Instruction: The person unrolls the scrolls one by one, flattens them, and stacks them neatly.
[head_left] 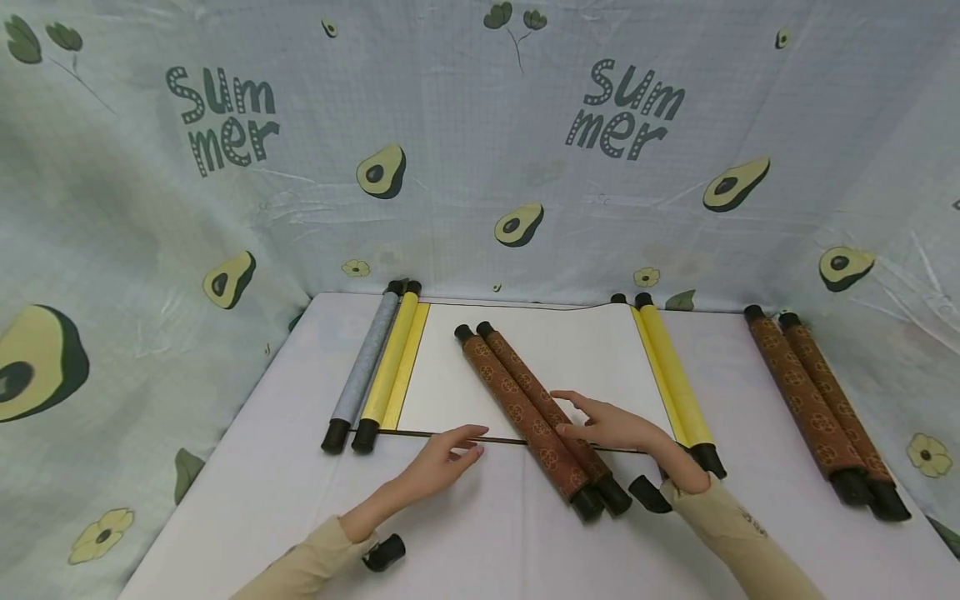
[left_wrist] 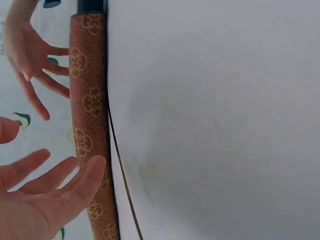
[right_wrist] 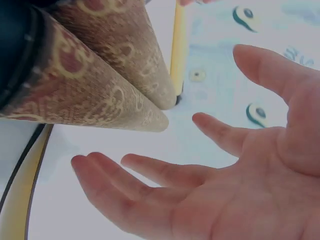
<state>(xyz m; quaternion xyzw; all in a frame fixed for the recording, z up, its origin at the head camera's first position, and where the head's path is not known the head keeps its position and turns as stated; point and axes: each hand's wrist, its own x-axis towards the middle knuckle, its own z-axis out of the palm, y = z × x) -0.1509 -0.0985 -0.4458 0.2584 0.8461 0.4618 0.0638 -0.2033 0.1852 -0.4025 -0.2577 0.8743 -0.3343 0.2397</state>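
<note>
A brown scroll with gold flower patterns and black end knobs (head_left: 522, 414) lies slantwise, its two rollers side by side, across an opened white scroll with yellow borders (head_left: 442, 358). To its left, my left hand (head_left: 442, 460) hovers near the opened scroll's front edge, its fingers loosely bent around nothing. My right hand (head_left: 618, 429) is at the brown scroll's right side. In the right wrist view its fingers (right_wrist: 135, 200) are spread and relaxed, apart from the brown rollers (right_wrist: 115, 95). The left wrist view shows both palms beside the brown scroll (left_wrist: 87, 75).
A grey-blue roller (head_left: 367, 358) lies along the yellow left roller (head_left: 390, 354) of the opened scroll; another yellow roller (head_left: 677, 379) bounds its right side. Another brown scroll (head_left: 806, 392) lies far right. Patterned cloth (head_left: 465, 108) hangs behind the white table (head_left: 480, 542).
</note>
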